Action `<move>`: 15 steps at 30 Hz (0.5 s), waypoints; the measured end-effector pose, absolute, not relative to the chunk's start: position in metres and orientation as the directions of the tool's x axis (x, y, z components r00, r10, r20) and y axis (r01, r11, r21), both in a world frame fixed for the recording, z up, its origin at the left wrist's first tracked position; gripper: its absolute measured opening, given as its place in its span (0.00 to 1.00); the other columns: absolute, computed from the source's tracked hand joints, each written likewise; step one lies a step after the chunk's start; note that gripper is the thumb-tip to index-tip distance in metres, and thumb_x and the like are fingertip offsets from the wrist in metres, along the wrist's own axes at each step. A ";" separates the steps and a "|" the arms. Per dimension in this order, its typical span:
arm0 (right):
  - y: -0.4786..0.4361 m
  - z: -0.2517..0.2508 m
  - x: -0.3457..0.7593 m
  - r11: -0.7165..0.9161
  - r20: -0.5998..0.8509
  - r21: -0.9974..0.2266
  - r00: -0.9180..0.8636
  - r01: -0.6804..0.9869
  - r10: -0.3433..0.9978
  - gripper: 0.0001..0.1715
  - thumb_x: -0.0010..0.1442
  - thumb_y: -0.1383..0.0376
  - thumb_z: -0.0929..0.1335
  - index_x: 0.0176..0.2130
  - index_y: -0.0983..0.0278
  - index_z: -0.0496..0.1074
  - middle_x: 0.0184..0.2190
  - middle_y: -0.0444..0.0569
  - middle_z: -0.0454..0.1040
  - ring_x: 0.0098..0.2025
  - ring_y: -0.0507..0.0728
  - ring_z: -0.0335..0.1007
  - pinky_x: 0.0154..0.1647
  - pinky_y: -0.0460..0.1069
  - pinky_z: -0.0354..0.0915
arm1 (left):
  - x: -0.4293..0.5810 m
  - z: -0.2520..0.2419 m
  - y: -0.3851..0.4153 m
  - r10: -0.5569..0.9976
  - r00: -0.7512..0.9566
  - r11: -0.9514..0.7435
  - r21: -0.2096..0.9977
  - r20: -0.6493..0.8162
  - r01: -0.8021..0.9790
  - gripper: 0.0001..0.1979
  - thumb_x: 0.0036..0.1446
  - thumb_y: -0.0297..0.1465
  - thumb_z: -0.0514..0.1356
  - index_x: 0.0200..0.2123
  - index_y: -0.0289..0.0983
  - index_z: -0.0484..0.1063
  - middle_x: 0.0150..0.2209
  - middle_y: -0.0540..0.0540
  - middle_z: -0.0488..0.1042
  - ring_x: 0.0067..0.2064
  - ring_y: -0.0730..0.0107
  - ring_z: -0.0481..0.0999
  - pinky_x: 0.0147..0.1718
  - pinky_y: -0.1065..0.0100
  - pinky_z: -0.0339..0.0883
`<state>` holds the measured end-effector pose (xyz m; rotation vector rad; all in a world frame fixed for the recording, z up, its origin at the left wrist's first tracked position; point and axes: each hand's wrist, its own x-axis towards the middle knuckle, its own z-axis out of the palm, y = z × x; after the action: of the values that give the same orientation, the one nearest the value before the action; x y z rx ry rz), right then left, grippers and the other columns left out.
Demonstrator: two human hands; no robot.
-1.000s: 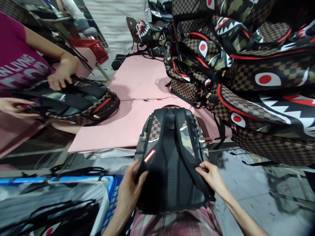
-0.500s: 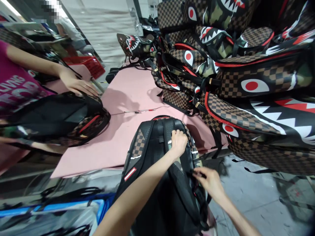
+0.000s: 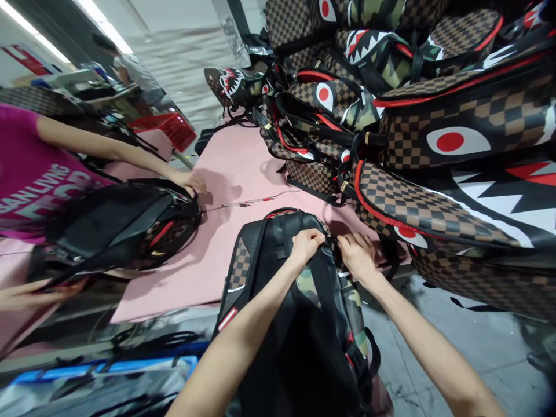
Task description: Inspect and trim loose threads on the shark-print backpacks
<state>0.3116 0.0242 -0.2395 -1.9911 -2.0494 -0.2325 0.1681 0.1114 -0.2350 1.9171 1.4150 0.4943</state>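
A black backpack [image 3: 256, 278] with checkered and camouflage side panels lies on its front, back panel and shoulder straps up, at the near end of the pink table. My left hand [image 3: 307, 246] is closed at its upper right edge, fingertips pinching the backpack there. Just to the right, my right hand [image 3: 357, 255] pinches a small black piece [image 3: 332, 239] at that same edge; whether it is a strap end or a zipper pull cannot be made out. The fingertips of both hands are close together.
Backpacks with shark teeth and eyes [image 3: 456, 142] are piled along the right. At left, a co-worker in a magenta shirt [image 3: 47, 174] handles another black backpack [image 3: 117, 226]. The pink table [image 3: 234, 156] runs between. A blue-rimmed bin [image 3: 108, 368] stands at lower left.
My right hand has moved up along the backpack's right side to beside my left hand. My left hand has turned from the shoulder strap to the edge. The co-worker's hand has shifted right.
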 end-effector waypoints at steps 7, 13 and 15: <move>0.033 -0.226 0.302 0.095 0.241 0.024 -0.098 0.995 0.966 0.13 0.60 0.73 0.58 0.36 0.66 0.70 0.32 0.54 0.72 0.38 0.60 0.63 0.37 0.52 0.51 | 0.171 -0.233 0.111 0.930 0.344 -0.134 0.750 -0.131 0.647 0.10 0.50 0.32 0.54 0.26 0.36 0.75 0.22 0.52 0.72 0.27 0.71 0.70 0.33 0.71 0.61; 0.019 -0.230 0.323 -0.056 0.281 -0.351 0.162 0.935 0.946 0.12 0.61 0.66 0.60 0.38 0.62 0.71 0.35 0.51 0.75 0.40 0.58 0.67 0.40 0.50 0.56 | 0.155 -0.193 0.085 0.731 0.662 -0.316 0.776 -0.168 0.545 0.09 0.52 0.32 0.57 0.25 0.37 0.75 0.26 0.51 0.75 0.32 0.70 0.72 0.40 0.70 0.61; 0.015 -0.243 0.339 -0.178 0.186 -0.601 0.353 0.779 0.917 0.14 0.58 0.59 0.63 0.43 0.60 0.70 0.38 0.49 0.75 0.40 0.58 0.69 0.39 0.50 0.59 | 0.148 -0.178 0.074 0.415 0.889 -0.502 0.766 -0.194 0.402 0.09 0.54 0.36 0.57 0.31 0.39 0.76 0.33 0.51 0.77 0.38 0.69 0.73 0.47 0.68 0.58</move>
<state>0.3389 0.0146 -0.2434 -2.0016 -1.4705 0.2870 0.1482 0.0739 -0.1785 2.1529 0.5849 0.0181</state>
